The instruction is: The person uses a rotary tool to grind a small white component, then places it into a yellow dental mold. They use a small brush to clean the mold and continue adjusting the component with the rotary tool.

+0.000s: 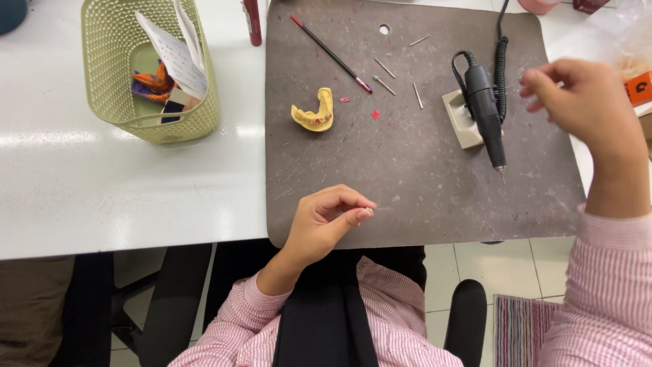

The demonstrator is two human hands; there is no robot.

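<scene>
Right hand (584,95), fingers loosely curled and holding nothing, hovers just right of the black handpiece (485,109), whose long axis points toward the person. Left hand (326,221) pinches something tiny near the surface's (407,190) front edge.

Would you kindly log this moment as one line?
left hand: fingertips pinched, over mat | right hand: raised, empty | handpiece: on holder | yellow cast: on mat

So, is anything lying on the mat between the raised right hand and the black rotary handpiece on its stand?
Nothing visible. The right hand hovers just right of the black rotary handpiece on its beige stand, with only bare grey work mat between them. The coiled black cord runs behind the tool.
</scene>
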